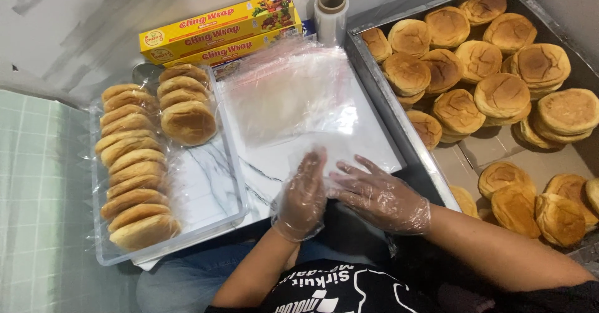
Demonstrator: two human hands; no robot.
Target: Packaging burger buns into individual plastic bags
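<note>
Gloved hands, left (304, 191) and right (374, 194), press flat on marble counter (274, 163).

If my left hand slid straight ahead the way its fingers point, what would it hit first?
Probably the stack of clear plastic bags lying ahead of the gloved left hand on the marble-patterned tabletop; beyond them stands the upright cling film roll.

A clear plastic tray (232, 182) lay on the marble counter (206, 169), with wrapped buns (134, 182) stacked on edge along its left side and a shorter row (185, 104) at its far end. Behind the tray sat two yellow boxes of wrap (218, 29), and right of them a roll of film (331, 13). Far right of the tray, a metal pan (399, 119) held loose buns (480, 76).
</note>
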